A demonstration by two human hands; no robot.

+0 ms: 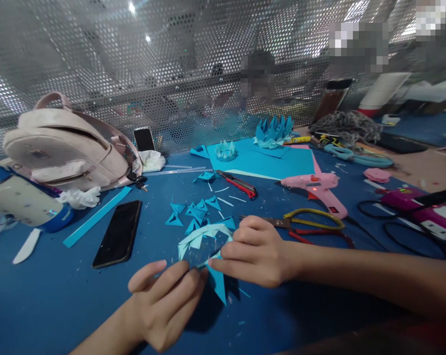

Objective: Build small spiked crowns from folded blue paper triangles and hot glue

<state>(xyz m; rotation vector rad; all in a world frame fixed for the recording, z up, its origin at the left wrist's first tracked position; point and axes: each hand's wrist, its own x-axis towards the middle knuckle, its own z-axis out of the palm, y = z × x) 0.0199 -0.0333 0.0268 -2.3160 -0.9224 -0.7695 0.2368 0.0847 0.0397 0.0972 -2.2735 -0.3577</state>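
Right hand: fingers curled tight, pinching the right edge of a light-blue paper ring. Left hand: fingertips at the ring's near edge, thumb lifted apart; firmness of hold hidden, cannot tell. Ring lies between the two hands, a pointed blue flap hanging toward the wearer. Just beyond the grip: folded blue triangles, then a red cutter. Right of grip: yellow-and-red-handled snips; beyond them, pink glue gun, side label too small to read. Left of grip: dark phone; farther, pale backpack, badge illegible.
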